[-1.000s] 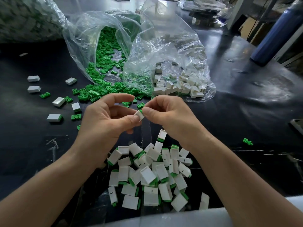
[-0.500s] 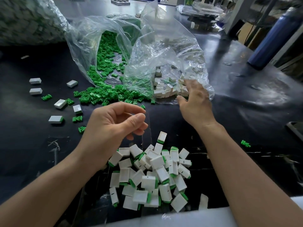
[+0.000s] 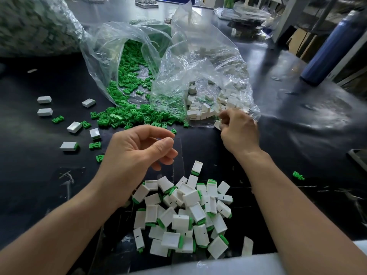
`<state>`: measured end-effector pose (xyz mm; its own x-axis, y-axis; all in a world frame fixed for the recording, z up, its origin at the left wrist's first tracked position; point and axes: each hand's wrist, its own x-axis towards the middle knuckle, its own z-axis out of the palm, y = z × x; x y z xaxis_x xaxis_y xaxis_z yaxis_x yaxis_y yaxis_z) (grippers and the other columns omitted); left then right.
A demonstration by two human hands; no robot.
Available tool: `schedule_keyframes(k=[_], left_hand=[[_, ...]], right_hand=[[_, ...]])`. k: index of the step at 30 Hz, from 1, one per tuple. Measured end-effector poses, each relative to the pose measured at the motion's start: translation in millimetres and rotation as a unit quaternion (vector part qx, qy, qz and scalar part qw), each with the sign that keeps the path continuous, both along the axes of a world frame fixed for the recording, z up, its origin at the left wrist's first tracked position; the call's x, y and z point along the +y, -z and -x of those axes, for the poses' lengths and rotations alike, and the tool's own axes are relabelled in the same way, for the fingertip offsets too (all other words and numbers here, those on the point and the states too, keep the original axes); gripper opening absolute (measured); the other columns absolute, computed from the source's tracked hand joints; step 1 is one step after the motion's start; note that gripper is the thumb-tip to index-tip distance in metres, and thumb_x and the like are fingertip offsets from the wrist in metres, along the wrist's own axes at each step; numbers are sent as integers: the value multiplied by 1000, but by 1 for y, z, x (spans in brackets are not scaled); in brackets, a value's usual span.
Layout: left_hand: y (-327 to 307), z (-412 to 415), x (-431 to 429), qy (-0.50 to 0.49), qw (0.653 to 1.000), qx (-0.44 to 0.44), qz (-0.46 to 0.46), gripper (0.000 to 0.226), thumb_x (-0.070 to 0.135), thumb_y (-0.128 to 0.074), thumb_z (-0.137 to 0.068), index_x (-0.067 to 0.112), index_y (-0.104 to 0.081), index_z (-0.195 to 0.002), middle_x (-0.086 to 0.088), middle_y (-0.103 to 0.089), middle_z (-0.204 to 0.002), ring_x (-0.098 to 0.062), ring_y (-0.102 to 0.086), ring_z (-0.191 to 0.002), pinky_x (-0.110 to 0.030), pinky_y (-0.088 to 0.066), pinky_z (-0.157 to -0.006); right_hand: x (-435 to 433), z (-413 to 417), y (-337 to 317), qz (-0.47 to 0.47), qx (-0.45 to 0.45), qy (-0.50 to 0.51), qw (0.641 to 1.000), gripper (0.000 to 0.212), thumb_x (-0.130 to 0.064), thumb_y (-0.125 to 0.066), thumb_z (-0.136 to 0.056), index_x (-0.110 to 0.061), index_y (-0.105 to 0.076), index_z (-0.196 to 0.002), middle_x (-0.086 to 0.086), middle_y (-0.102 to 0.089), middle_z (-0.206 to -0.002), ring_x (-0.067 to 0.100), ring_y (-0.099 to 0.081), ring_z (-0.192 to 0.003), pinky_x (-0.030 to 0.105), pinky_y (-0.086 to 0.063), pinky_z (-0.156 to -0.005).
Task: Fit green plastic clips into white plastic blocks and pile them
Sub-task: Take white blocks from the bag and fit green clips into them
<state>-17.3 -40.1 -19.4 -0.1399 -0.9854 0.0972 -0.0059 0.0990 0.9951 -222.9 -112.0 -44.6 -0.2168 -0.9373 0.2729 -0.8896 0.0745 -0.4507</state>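
White blocks (image 3: 44, 112) lie loose at the far left of the black table (image 3: 29, 175), with a few stray green clips (image 3: 58, 119) among them. Right of these, a clear bag (image 3: 103, 56) spills a heap of clips (image 3: 127, 116) onto the table. The left hand (image 3: 137, 153) hovers in front of that heap, fingers loosely curled, thumb near the forefinger, holding nothing. The nearest clip (image 3: 173, 131) lies on the table just past its forefinger tip. Between the forearms sits the pile of fitted blocks (image 3: 184, 213), white with green ends. Further right, a second clear bag (image 3: 208, 56) holds bare blocks. The right hand (image 3: 238, 132) is at its mouth, fingers curled. One white block (image 3: 217, 124) touches the fingertips, but whether it is pinched cannot be told. A blue bottle (image 3: 333, 46) stands far right.
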Motion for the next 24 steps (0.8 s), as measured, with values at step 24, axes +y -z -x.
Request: schedule_keyframes(k=[24], left_hand=[[2,1,-3,-37,997,-30,-55,20,-13,-63,-77,7,-65,-74,-4,-69,-61,-10,-66,-56,-16,-53,-52]], right_hand=[[28,-50,-10,-28,-55,-267,962,37,-19,-53,-92,-16,-52,-129,0,-56,-130,13,-44,-124,25,-28,-104]])
